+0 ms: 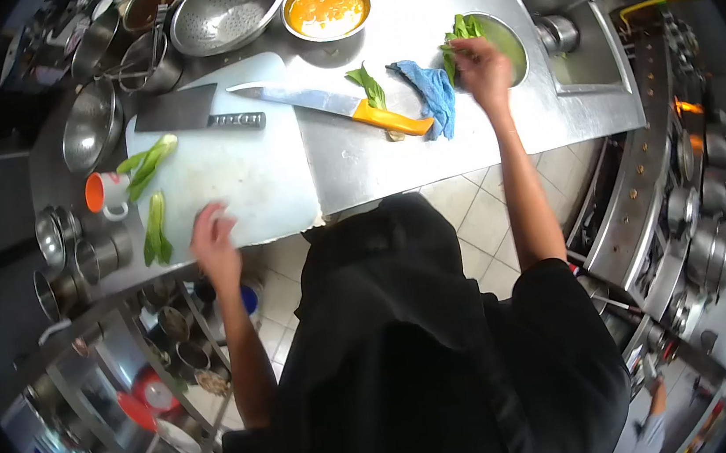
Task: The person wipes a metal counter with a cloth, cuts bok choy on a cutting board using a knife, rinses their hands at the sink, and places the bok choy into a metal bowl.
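Observation:
My left hand (pixel 215 238) hovers over the front edge of the white cutting board (pixel 231 187); its fingers are loosely bent and apart, with nothing seen in them. To its left lie two pieces of leafy green vegetable, one low (pixel 155 229) and one farther back (pixel 150 165). My right hand (pixel 483 68), smeared by motion, is at the left rim of a round metal bowl (pixel 514 43) with greenish contents. Leafy greens (pixel 463 28) show right behind its fingers; whether they are gripped I cannot tell.
A cleaver (pixel 178 110) lies on the board. A yellow-handled knife (pixel 305 100) reaches past the board's right edge, beside a single leaf (pixel 369 87) and a blue cloth (pixel 433 95). Behind stand a bowl of orange liquid (pixel 326 9) and a colander (pixel 230 12). A mug (pixel 108 191) stands left.

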`<state>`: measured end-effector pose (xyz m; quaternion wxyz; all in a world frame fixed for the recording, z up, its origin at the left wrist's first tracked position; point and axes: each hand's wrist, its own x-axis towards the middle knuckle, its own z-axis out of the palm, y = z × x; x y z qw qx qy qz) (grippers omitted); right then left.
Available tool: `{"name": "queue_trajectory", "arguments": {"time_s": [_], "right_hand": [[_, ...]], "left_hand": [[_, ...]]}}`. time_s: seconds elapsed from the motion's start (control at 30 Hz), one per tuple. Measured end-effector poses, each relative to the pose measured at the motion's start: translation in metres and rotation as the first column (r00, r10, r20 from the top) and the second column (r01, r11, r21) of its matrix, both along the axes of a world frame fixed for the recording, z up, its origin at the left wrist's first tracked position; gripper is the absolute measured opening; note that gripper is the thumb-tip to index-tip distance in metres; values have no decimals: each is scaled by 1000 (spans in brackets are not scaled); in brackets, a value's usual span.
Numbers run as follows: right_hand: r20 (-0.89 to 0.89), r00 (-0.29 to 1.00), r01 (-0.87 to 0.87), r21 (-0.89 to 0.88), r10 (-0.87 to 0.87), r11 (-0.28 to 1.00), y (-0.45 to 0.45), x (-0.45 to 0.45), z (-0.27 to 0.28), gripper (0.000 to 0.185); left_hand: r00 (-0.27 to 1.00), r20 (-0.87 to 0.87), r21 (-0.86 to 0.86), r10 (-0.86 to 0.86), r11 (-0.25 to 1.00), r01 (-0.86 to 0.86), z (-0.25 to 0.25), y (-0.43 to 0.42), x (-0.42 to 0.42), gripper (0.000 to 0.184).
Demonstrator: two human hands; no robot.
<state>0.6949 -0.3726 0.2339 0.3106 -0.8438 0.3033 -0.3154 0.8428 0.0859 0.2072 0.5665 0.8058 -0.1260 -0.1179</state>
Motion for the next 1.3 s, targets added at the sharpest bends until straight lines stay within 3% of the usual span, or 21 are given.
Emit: {"name": "queue_trajectory", "arguments": {"time_s": [0.1, 0.13, 0.17, 0.2, 0.23, 0.27, 0.33, 0.37, 0.47, 0.6, 0.63, 0.7, 0.83, 0.87, 0.9, 0.97, 1.03, 1.1, 1.17, 1.23, 1.3], "right_hand": [[-197, 976, -90, 38, 96, 995, -40, -32, 27, 29], [-307, 944, -92, 117, 124, 989, -40, -42, 40, 32], [-306, 941, -109, 129, 144, 986, -45, -55, 32, 32], [-314, 911, -162, 320, 266, 933, -53, -70, 17, 36], [-301, 874, -197, 499, 381, 844, -59, -84, 0, 40], [-139, 900, -207, 700, 414, 683, -58, -95, -19, 44], [130, 949, -205, 946, 286, 251, -47, -98, -60, 63], [229, 969, -239, 965, 97, 105, -40, -93, -75, 69], [361, 929, -361, 932, -85, 8, -35, -61, -111, 59], [432, 890, -456, 854, -149, -251, -40, -15, -123, 45], [484, 858, -512, 785, -172, -348, -41, -6, -120, 42], [468, 866, -499, 786, -175, -366, -41, 7, -115, 37], [472, 878, -470, 814, -82, -342, -30, 14, -75, 31], [480, 874, -479, 832, -73, -280, -30, 14, -54, 31], [489, 870, -491, 844, -66, -216, -31, 14, -35, 30], [501, 865, -500, 853, -35, -151, -47, 9, -14, 28], [515, 855, -519, 852, -58, -71, -71, -7, -4, 28], [527, 843, -525, 850, -106, 46, -91, -39, 15, 27], [524, 834, -504, 851, -173, 147, -118, -75, 13, 24], [556, 793, -511, 830, -249, 225, -145, -114, -2, 26], [496, 769, -439, 868, -403, 230, -153, -145, 11, 27]], "left_hand": [[921, 150, -69, -360, 925, 373, 21, -134, -13, 34], [813, 225, 62, -536, 841, 537, 33, -184, -14, 43], [725, 269, 282, -634, 772, 570, 26, -224, -15, 43], [640, 320, 396, -699, 712, 580, 8, -258, -11, 38], [541, 354, 505, -763, 643, 576, -15, -285, -8, 33], [547, 345, 513, -763, 641, 570, -29, -304, -3, 33], [424, 195, 770, -884, 406, 493, -45, -325, 1, 31], [421, 186, 782, -888, 393, 483, -45, -326, -2, 31], [340, 13, 874, -940, 177, 453, -32, -329, 11, 17], [256, 20, 911, -966, 123, 393, 0, -328, 27, 9], [278, 92, 899, -956, 200, 390, 13, -329, 30, 11], [305, 165, 887, -938, 277, 370, 46, -325, 40, 13], [417, 444, 754, -793, 582, 303, 120, -316, 50, 12], [461, 522, 658, -718, 683, 318, 135, -312, 51, 13], [466, 529, 662, -709, 689, 296, 146, -311, 49, 13], [682, 455, 476, -572, 804, 357, 159, -322, 41, 16], [698, 447, 426, -559, 819, 384, 159, -342, 34, 16], [799, 269, 263, -538, 839, 477, 141, -368, 31, 15], [742, 261, 192, -617, 787, 587, 118, -408, 27, 12], [600, 136, 454, -788, 588, 669, 100, -447, 15, 22], [575, 208, 494, -792, 592, 637, 73, -477, -5, 30]]}}
